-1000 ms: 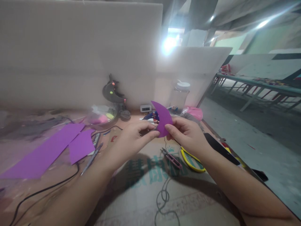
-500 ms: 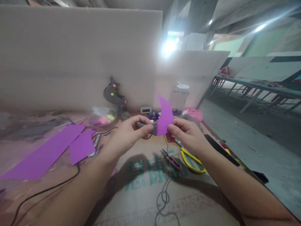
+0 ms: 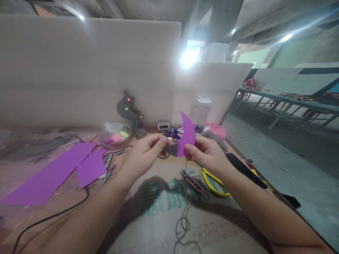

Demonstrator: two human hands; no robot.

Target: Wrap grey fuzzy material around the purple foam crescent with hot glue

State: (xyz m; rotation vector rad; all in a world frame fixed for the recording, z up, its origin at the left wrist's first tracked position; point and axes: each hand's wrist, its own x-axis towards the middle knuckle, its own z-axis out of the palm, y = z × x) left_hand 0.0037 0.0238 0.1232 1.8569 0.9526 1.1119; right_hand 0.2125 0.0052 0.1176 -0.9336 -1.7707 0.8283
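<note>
Between my hands is a purple crescent-shaped paper or felt piece lying against a grey knitted piece. My left hand pinches the left end of the grey knitted piece between thumb and fingers. At the lower right of the purple crescent, my right hand grips it, the thumb on its near face; the fingers behind are partly hidden. Grey yarn lies in loops on the table below. Close under my right hand lie small pink thread snips and yellow-handled scissors.
Purple offcut sheets lie at the left by a black cable. Behind are a clear bowl, a grey crescent with colored pins, a small white digital display, and a lidded jar. A white panel stands behind the table.
Both hands still hold the pieces, which have turned slightly. My left fingers have drawn in more tightly, and my right thumb has shifted left on the purple crescent. The view tilts up a little.
</note>
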